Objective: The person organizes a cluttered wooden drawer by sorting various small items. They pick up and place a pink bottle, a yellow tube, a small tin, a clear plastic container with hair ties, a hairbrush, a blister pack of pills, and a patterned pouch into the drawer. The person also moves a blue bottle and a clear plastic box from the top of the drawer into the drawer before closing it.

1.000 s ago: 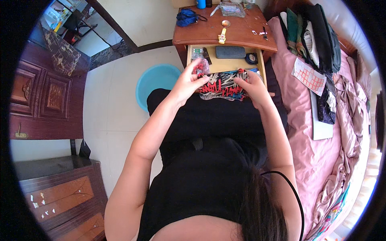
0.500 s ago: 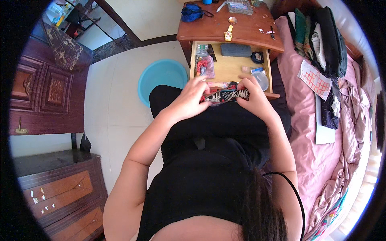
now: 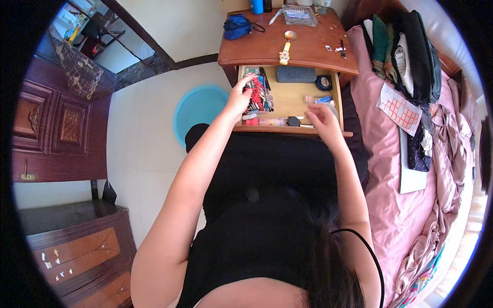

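A small pouch-like item (image 3: pixel 259 95) patterned in red, black and white lies in the left part of the pulled-out wooden drawer (image 3: pixel 287 114). My left hand (image 3: pixel 240 97) grips its left edge, fingers over the top. Beneath it the drawer's earlier contents are mostly covered. My right hand (image 3: pixel 324 122) hovers over the drawer's right front, fingers apart and holding nothing. Close to it are a round pale container (image 3: pixel 333 109), partly hidden by the hand, and a small blue-and-white box (image 3: pixel 323 99). Along the drawer front lie a pink tube-like item (image 3: pixel 271 122) and a round black piece (image 3: pixel 292 121).
A grey-blue case (image 3: pixel 296 75) and a round black tin (image 3: pixel 323 82) sit at the drawer's back. On the tabletop are a yellow spoon-like item (image 3: pixel 285 53), a blue bag (image 3: pixel 237 27) and a glass tray (image 3: pixel 300 16). A blue basin (image 3: pixel 197 110) stands left; the bed (image 3: pixel 382 169) is right.
The patterned item moved from both hands above the drawer front into the drawer's left side, with my left hand. My right hand let go of it and shifted slightly right.
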A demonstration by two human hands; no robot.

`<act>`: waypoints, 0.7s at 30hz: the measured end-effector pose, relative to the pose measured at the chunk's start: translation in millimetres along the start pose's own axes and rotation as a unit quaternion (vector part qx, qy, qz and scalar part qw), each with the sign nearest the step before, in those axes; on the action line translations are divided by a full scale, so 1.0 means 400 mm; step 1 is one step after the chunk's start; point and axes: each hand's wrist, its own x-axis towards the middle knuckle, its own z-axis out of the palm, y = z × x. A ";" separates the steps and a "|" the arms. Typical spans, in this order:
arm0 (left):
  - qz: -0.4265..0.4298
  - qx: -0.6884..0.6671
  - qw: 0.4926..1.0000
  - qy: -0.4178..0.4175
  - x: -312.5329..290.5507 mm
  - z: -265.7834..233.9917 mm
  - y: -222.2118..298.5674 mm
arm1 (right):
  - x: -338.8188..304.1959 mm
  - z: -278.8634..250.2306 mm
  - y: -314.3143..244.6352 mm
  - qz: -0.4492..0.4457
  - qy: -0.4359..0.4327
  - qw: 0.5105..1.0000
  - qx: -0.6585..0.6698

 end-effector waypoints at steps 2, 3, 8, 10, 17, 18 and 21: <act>-0.099 -0.030 0.994 0.017 0.027 0.000 -0.016 | -0.004 0.004 0.005 0.024 -0.011 0.999 0.026; -0.111 0.036 0.993 0.014 0.043 -0.014 -0.049 | 0.000 0.004 0.018 0.024 -0.014 0.999 0.038; 0.066 0.471 0.879 0.035 0.019 0.015 -0.094 | 0.021 -0.011 0.064 0.062 -0.017 0.995 0.071; 0.228 0.615 0.750 0.083 -0.012 0.065 -0.068 | 0.026 -0.017 0.080 0.072 -0.016 0.994 0.080; 0.012 0.548 0.815 -0.185 0.035 0.017 -0.163 | 0.105 -0.034 0.093 0.048 -0.029 0.997 0.059; -0.006 0.559 0.803 -0.205 0.042 0.017 -0.148 | 0.120 -0.034 0.095 0.045 -0.027 0.997 0.057; 0.002 0.604 0.766 -0.220 0.037 0.025 -0.069 | 0.167 -0.042 0.090 0.031 -0.030 0.998 0.043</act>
